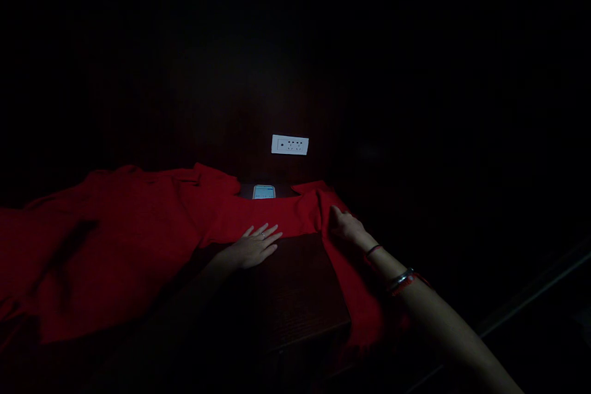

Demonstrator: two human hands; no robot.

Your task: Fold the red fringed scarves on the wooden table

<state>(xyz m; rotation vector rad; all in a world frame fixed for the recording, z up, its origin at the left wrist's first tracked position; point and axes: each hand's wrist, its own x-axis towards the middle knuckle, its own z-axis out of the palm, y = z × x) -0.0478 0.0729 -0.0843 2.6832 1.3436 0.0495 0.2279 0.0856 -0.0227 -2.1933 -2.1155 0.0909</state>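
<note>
A long red cloth (152, 228) spreads from the far left across the dark tabletop and hangs down over its right side. My left hand (253, 247) lies flat with spread fingers, a ring on one of them; its fingertips rest on the near edge of the narrow red strip. At the table's right edge, my right hand (349, 228) has its fingers curled in on the cloth where it folds over. A bangle and bands circle that wrist. Part of the right fingers is hidden by shadow and by the hand itself.
Behind the strip lies a phone (264, 192) with a lit screen, its lower part covered by the cloth. A white socket panel (290, 144) is on the dark wall. The wooden table (300, 295) ends at a near right corner. Most surroundings are black.
</note>
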